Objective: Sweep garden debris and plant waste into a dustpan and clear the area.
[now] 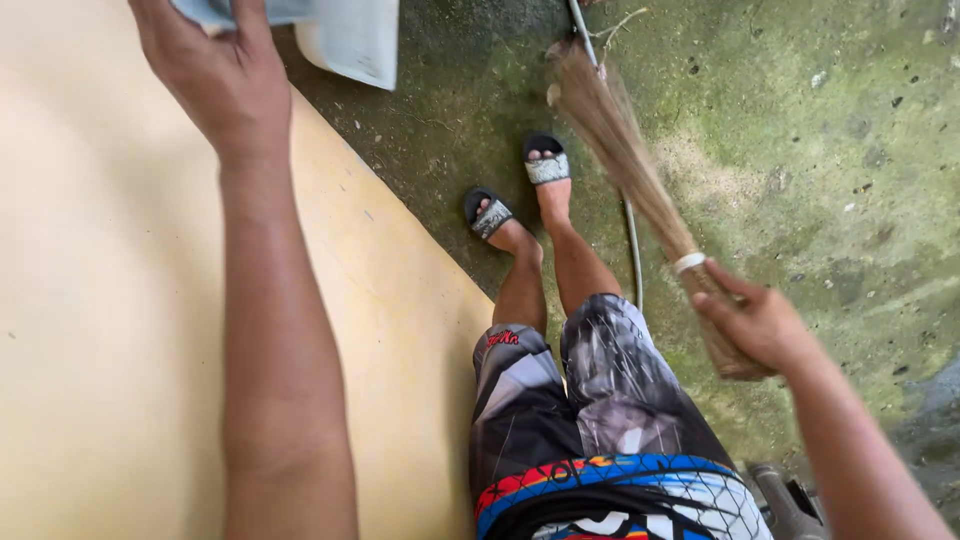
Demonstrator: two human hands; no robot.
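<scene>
Broom and dustpan in hand

Right hand (755, 325) clenches a straw broom (625, 165), bristles pointing at the mossy concrete floor (820, 140) beyond sandalled feet. Left hand (215, 70) grasps what seems a pale dustpan (345, 35), beside the yellow wall (100, 330).

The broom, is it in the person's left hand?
No, the broom is gripped by the right hand near its bound end, while the left hand rests on a white object at the top edge.

Straw-brown broom (625, 160) with a white band, pale yellow wall (90, 330), moss-green floor (830, 150) (grey patches), seemingly black-and-grey printed shorts (590, 390).
</scene>
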